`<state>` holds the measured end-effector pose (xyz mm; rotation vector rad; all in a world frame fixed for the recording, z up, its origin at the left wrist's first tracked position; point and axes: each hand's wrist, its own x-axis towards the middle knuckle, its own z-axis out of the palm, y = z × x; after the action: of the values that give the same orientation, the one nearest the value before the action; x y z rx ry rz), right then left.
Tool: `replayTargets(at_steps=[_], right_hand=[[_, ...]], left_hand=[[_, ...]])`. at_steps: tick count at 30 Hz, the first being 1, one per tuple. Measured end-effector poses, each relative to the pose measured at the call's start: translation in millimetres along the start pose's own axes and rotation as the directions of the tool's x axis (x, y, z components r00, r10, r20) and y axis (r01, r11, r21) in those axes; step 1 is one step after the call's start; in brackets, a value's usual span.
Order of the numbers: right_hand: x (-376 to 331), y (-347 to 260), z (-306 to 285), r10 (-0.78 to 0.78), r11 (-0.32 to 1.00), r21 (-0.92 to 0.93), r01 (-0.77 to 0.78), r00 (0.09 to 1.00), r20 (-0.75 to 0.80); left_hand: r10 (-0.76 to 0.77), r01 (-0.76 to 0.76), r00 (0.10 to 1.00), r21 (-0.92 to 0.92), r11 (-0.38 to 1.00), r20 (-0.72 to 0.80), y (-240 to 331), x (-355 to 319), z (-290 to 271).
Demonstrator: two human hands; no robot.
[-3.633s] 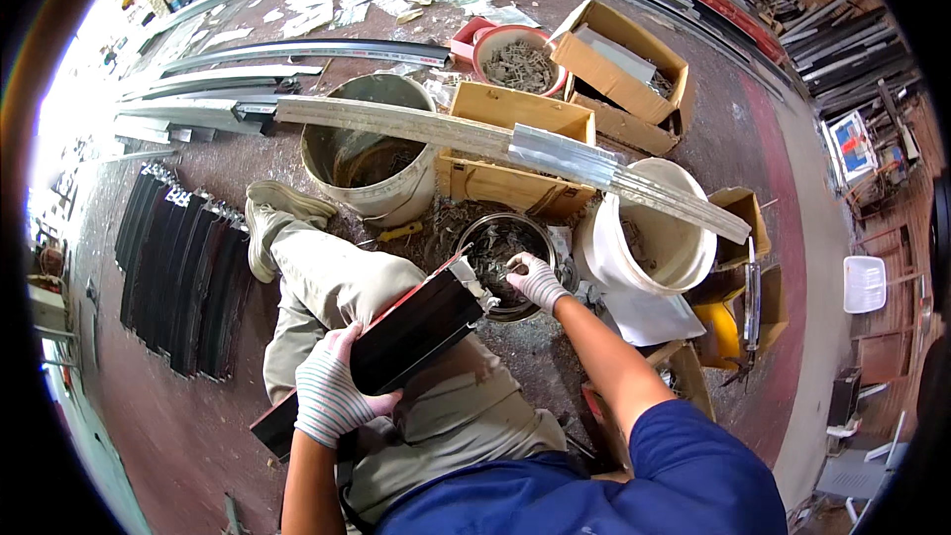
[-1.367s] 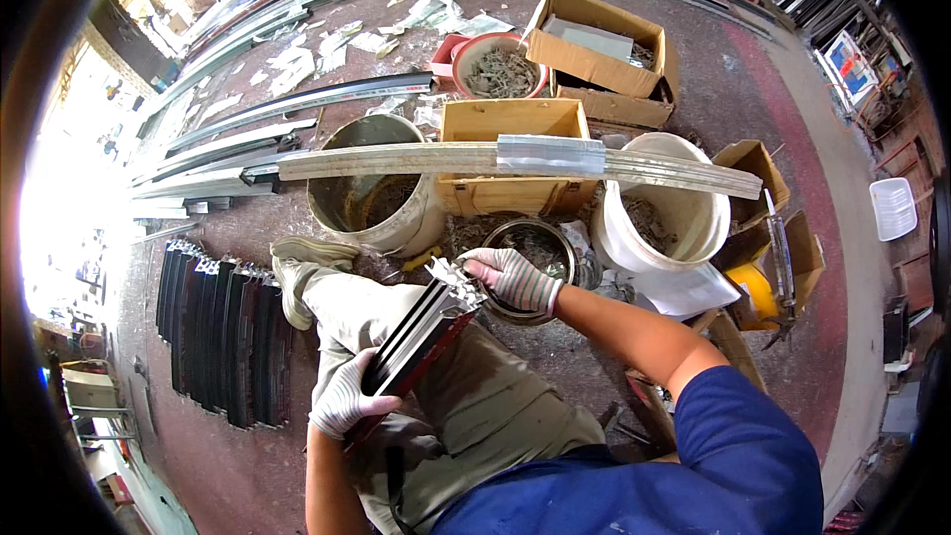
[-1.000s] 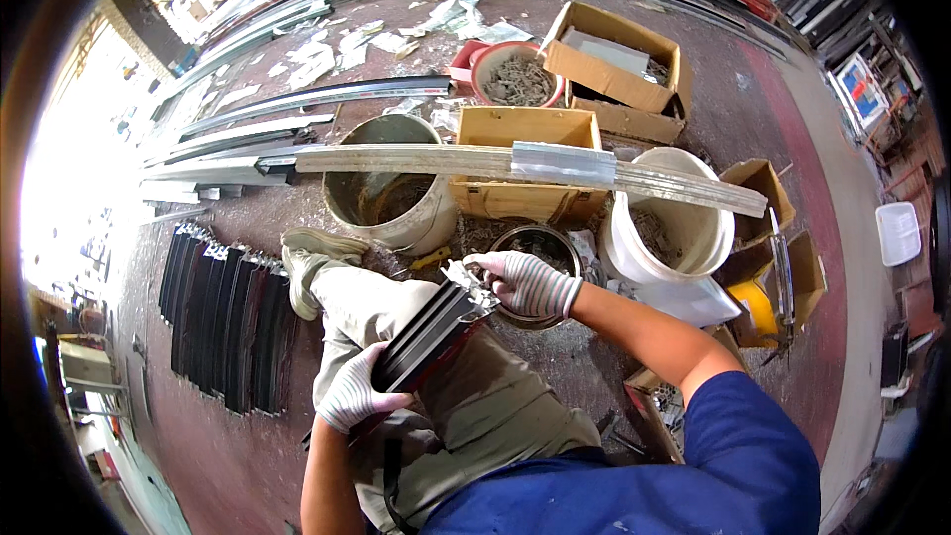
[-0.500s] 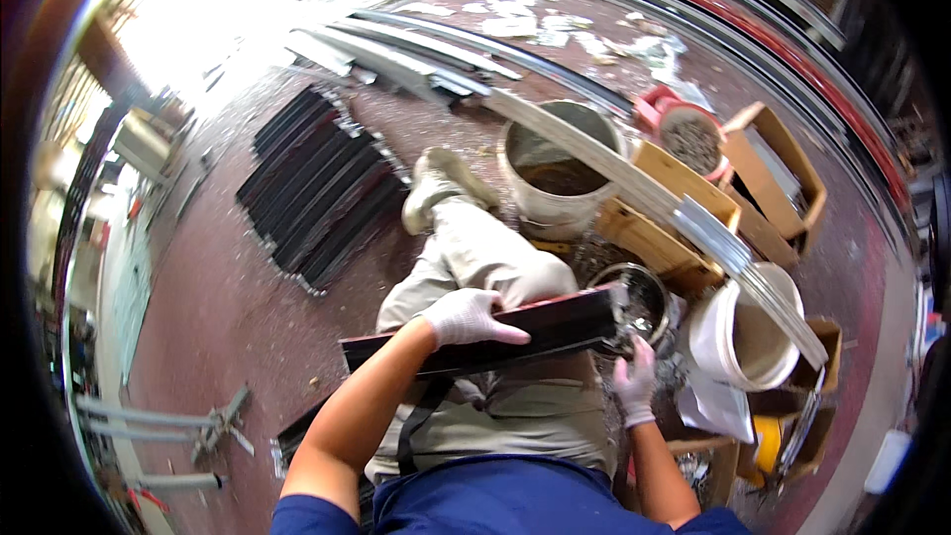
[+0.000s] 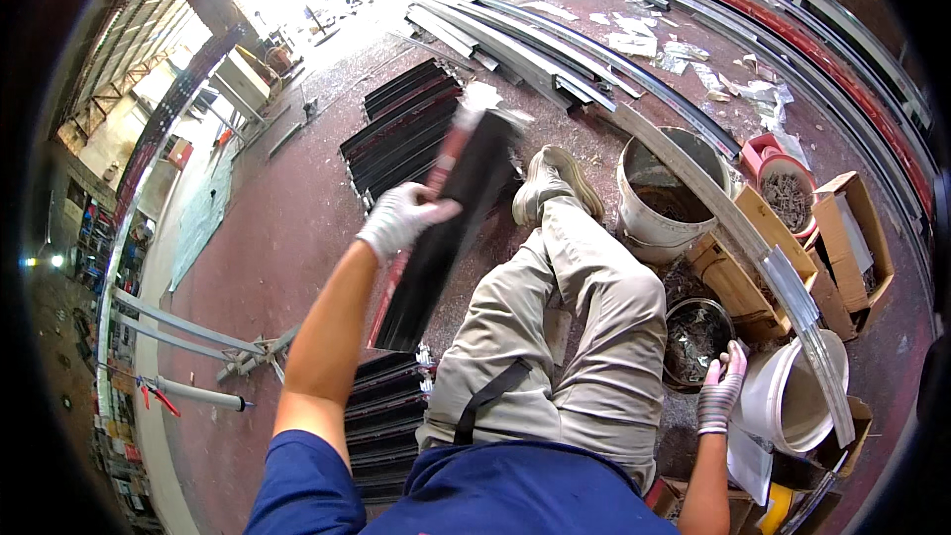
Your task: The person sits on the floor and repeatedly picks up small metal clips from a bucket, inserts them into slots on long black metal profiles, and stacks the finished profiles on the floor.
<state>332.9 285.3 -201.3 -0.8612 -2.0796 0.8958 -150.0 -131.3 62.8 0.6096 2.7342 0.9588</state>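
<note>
My left hand (image 5: 406, 221), in a white glove, grips a long black profile piece (image 5: 451, 223) with a reddish edge. The piece stands steeply tilted over the floor left of my legs, its far end smeared by motion. Behind it lies a stack of similar black profiles (image 5: 396, 149), and a second stack (image 5: 381, 426) is beside my left thigh. My right hand (image 5: 723, 386), also gloved, is beside the rim of a round pan (image 5: 693, 322) with small shiny bits inside. Its fingers are curled together; what they hold, if anything, is too small to make out.
To the right stand a large bucket (image 5: 674, 188), a white bucket (image 5: 792, 391), a red tub (image 5: 783, 188) of small parts and a cardboard box (image 5: 852, 248). A long metal bar (image 5: 693, 168) crosses above them. A metal stand (image 5: 248, 352) is at the left.
The black profile has swung from lying across my lap to a steep tilt at the left, carried by my left hand. My right hand is apart from its end, beside the pan. The view has turned.
</note>
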Motion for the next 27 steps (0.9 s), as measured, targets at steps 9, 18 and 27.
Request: replayTargets(at_steps=[9, 18, 27], right_hand=[[27.0, -125.3, -7.1, -0.05, 0.993, 0.106, 0.05, 0.999, -0.01], [51.5, -278.0, 13.0, -0.696, 0.716, 0.09, 0.692, 0.7, 0.157], [33.2, -260.6, 54.2, -0.65, 0.748, 0.079, 0.659, 0.702, 0.291]], left_hand=[[-0.398, -0.14, 0.822, -0.822, 0.552, -0.407, -25.4, -8.3, -116.5], [-0.301, -0.03, 0.952, -0.963, -0.268, 0.054, 87.8, -97.4, 65.4], [-0.476, 0.385, 0.725, -0.866, -0.32, 0.498, 48.3, -190.4, 208.1]])
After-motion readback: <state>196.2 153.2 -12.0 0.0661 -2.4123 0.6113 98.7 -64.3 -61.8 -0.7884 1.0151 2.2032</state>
